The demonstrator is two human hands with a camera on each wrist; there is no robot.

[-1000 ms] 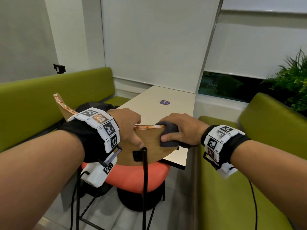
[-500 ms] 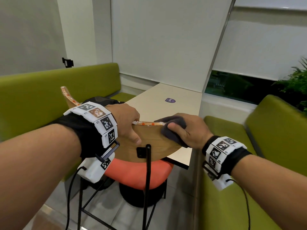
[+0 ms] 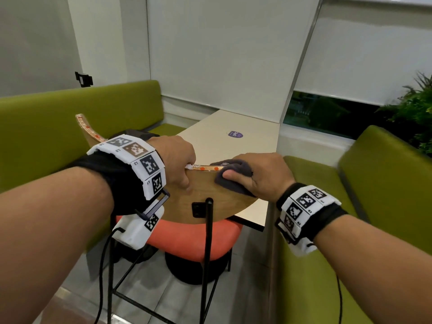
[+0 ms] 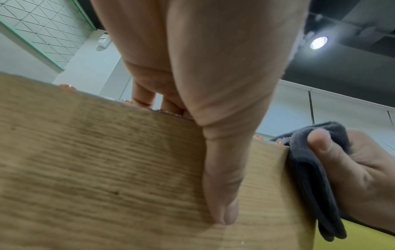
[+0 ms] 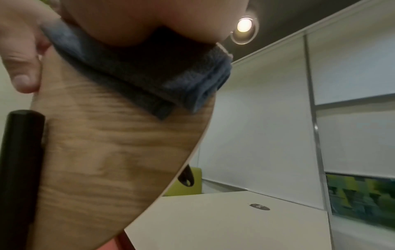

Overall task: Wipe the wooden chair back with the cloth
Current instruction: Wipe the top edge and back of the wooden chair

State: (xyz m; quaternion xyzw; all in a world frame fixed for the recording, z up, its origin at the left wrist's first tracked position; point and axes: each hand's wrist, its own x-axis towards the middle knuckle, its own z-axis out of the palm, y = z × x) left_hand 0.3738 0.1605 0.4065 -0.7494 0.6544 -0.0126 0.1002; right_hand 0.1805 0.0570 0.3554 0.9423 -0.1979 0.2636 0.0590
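Even, soft indoor light fills the head view, with wide-angle bending at its edges and slight smear on the window frame [image 3: 301,66]. Both wrist views look upward into recessed ceiling lamps [image 4: 318,42], one flaring with a glare ring [image 5: 244,25]. The wood grain [image 4: 107,169] blurs, and the cloth's [image 5: 149,71] underside lies in deep shadow.

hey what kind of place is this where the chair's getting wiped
Probably a cafe or office break area: green upholstered booth benches flank a pale table by a window with roller blinds, and a wooden-backed chair stands at the table's end.
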